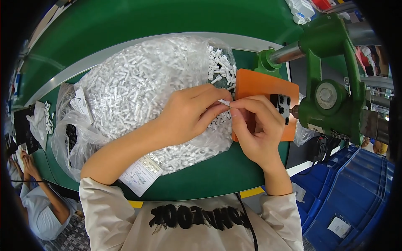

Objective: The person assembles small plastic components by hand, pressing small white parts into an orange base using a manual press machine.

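Observation:
Between thumb and fingers, my left hand (194,109) pinches a small white plastic piece (224,101). The fingertips of my right hand (260,125) meet its right end, closed on something too small to make out. Both hands are over the right side of a large clear plastic bag (146,79) full of similar white pieces. At the bag's open end, loose white pieces (221,67) lie spread out. Just right of my right hand, a black and metal block fixture (281,106) sits on an orange board (264,83).
A green hand press (331,96) stands at the right over the board. Blue crates (347,196) are at the lower right. A paper label (141,175) hangs at the bag's near side, on the green table (188,188). Another person (46,205) works at the far left.

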Demonstrator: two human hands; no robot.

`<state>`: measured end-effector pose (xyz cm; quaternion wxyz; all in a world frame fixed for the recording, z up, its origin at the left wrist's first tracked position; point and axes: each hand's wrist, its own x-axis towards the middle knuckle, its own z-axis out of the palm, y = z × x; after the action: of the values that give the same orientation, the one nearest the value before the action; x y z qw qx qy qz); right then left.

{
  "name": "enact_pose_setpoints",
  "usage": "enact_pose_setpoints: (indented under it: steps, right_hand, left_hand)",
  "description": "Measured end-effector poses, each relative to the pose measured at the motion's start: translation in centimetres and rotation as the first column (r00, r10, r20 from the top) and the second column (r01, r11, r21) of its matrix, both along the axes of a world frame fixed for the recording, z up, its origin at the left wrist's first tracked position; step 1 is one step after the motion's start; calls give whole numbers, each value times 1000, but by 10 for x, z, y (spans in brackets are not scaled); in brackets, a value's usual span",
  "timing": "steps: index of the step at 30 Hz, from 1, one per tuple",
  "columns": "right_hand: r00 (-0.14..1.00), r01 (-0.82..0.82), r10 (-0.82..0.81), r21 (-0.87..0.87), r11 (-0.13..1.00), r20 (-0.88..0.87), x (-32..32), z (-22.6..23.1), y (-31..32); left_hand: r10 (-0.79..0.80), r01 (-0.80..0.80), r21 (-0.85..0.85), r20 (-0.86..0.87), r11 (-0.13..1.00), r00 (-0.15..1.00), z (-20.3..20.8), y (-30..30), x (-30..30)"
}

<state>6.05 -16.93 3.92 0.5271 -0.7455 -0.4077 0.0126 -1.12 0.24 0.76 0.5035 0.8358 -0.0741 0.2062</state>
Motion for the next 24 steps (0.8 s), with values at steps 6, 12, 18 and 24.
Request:
enact_pose_setpoints:
  steps: [6, 12, 18, 24]
  right_hand:
    - [999, 4, -5, -22, 1000, -41, -2, 2, 0]
    - [996, 5, -7, -18, 1000, -91, -4, 0, -1]
    - [999, -34, 34, -84, 996, 0, -2, 7, 0]
    - [1000, -21, 21, -45, 999, 2, -1, 2, 0]
  left_hand:
    - [5, -5, 5, 7, 1000, 1000, 0, 0, -2]
    - [-5, 5, -4, 9, 1000, 1000, -2, 0, 1]
    - [0, -1, 5, 23, 1000, 1000, -1, 1, -1]
    - [-2, 1, 19, 35, 1000, 999, -2, 0, -1]
